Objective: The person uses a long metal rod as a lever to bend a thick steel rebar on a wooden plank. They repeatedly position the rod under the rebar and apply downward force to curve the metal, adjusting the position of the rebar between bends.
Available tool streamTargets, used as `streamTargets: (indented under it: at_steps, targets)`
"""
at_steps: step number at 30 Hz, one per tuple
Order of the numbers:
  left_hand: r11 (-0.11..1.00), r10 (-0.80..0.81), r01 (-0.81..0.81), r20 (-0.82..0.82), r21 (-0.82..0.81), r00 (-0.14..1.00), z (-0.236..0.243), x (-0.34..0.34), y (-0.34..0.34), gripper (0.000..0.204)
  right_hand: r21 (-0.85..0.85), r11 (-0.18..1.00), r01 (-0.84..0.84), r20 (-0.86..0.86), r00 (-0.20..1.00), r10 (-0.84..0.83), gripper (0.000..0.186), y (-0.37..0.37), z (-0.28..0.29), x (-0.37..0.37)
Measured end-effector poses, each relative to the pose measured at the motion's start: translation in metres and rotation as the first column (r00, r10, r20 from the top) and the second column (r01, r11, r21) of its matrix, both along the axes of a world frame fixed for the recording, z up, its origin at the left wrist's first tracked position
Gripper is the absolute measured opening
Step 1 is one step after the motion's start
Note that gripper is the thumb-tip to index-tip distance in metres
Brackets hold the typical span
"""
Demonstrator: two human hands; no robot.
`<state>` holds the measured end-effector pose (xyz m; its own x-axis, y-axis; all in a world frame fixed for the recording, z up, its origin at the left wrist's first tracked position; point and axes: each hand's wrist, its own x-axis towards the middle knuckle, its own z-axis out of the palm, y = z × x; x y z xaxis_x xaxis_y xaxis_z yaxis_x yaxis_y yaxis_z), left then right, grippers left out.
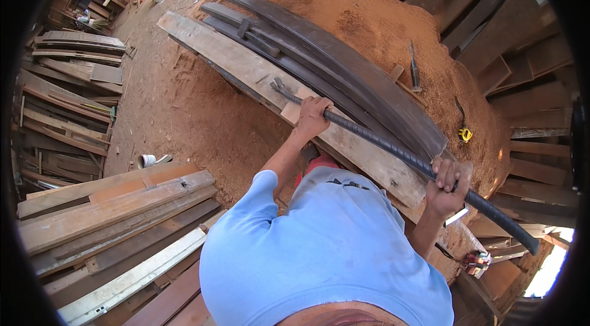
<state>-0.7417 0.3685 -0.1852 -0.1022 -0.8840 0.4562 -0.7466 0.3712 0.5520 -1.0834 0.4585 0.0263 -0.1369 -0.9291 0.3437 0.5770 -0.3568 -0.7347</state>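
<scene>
My left hand grips a long dark metal pry bar partway along it, and my right hand closes round the bar farther right. The bar's forked end lies over a weathered pale plank, close to its far long edge. Beyond that plank lie several long dark boards, with a short dark tool or piece, too small to make out, on them. A pointed metal tool with a dark grip and a yellow tape measure rest on the sawdust past the boards.
A large sawdust heap is behind the boards, with leaning timber around it. Planks are stacked at lower left and far left. A dirt path runs between. A red-and-black object, perhaps a power tool, lies at lower right.
</scene>
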Motion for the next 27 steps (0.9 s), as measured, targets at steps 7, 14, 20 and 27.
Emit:
streamTargets:
  at_steps: [7,14,20,27]
  targets:
    - [0.995,-0.005,0.009,-0.050,0.098,0.999,0.034,-0.034,0.018,0.016,-0.110,0.982,-0.151,-0.085,0.986,0.142,0.029,-0.012,0.026,-0.012]
    - [0.998,-0.015,0.031,-0.291,0.052,0.957,0.043,-0.037,0.018,0.020,-0.247,0.938,-0.242,-0.117,0.969,0.219,0.037,-0.034,0.069,0.014]
    - [0.998,-0.057,0.057,-0.369,-0.013,0.928,0.062,-0.026,0.013,0.016,-0.367,0.888,-0.276,-0.123,0.961,0.248,0.042,-0.037,0.099,0.047]
    - [0.994,0.020,-0.060,-0.391,-0.091,0.920,0.066,-0.008,0.000,0.015,-0.513,0.759,-0.401,-0.151,0.912,0.380,0.046,-0.054,0.122,0.087]
